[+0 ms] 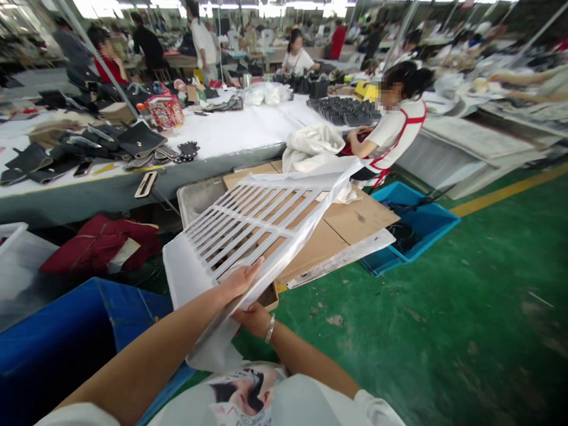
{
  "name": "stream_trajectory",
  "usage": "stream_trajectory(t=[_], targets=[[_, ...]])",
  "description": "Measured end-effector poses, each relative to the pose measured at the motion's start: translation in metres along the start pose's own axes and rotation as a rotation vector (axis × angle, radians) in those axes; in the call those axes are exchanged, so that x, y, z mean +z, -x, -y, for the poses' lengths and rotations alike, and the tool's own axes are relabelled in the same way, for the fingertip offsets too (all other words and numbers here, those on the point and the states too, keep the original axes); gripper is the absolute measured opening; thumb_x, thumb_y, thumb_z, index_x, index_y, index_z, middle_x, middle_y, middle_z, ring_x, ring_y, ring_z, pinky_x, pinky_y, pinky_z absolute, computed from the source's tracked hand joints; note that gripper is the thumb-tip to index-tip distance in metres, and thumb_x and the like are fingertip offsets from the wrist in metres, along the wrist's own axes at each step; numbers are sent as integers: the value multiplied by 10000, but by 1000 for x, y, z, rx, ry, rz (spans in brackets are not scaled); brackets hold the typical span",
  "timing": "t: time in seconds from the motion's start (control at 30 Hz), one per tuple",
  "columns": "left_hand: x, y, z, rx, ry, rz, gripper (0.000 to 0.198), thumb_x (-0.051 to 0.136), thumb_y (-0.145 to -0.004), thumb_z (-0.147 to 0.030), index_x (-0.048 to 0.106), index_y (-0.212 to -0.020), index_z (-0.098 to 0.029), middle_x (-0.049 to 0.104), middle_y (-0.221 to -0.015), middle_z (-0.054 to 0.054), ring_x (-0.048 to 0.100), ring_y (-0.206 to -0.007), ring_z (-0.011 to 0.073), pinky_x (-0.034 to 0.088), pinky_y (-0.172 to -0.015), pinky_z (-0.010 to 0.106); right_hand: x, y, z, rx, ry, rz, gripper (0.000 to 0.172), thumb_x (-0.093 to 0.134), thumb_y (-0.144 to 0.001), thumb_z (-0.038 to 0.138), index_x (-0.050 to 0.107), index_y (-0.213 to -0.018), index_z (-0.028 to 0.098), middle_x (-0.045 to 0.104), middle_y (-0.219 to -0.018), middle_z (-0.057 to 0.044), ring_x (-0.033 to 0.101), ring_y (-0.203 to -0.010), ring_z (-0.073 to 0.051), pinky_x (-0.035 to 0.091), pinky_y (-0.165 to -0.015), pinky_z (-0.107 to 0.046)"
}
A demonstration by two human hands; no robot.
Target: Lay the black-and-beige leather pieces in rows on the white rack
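1. Workshop background: distant people (205,42) blurred, too small to resolve; green floor (377,328) below.
2. Far left: translucent tub (16,272) cut off by frame edge; blue bin (51,322) just beside, interior too dark to read.
3. Centre: white slotted sheet (251,222), tilted, above cardboard (313,257) and partly blocking it from view.
4. Left hand (242,278): fingers closed on the sheet near its long edge, some hidden; exact gap cannot be told.
5. Right hand (256,319): fingers curled closed on the same edge, tips partly hidden.
6. Right: co-worker (398,133), lower body partly hidden; blue crate (432,234), dark contents hard to identify.
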State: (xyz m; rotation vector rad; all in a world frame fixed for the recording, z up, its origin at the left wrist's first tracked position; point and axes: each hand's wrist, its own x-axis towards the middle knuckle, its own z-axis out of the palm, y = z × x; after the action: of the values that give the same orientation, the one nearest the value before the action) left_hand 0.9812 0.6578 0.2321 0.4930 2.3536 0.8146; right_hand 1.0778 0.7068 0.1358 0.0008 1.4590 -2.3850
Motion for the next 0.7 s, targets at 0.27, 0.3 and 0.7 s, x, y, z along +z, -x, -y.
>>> stream_trajectory(t=[0.27,0.3,0.7], targets=[[-29,22,20,74,301,131,696,245,-808,-661,523,-1207,-163,648,-1056,90,589,-938,238,447,-790,310,18,-9,7,123,71,117,370,710,-656,437,620,-865,146,594,-634,-5,556,-536,-124,492,-535,-269],[-30,25,22,121,273,126,684,353,-781,-640,481,-1250,-159,626,-1111,97,578,-974,247,440,-824,318,15,-6,10,165,75,155,369,720,-654,417,623,-884,147,611,-676,-19,581,-585,-139,502,-569,-278],[-22,58,56,142,-50,159,582,570,-674,-492,539,-1138,-143,617,-1099,99,563,-992,250,424,-841,299,-54,20,84,168,39,-270,514,720,-568,555,568,-836,144,617,-657,-32,573,-525,-135,514,-486,-279]])
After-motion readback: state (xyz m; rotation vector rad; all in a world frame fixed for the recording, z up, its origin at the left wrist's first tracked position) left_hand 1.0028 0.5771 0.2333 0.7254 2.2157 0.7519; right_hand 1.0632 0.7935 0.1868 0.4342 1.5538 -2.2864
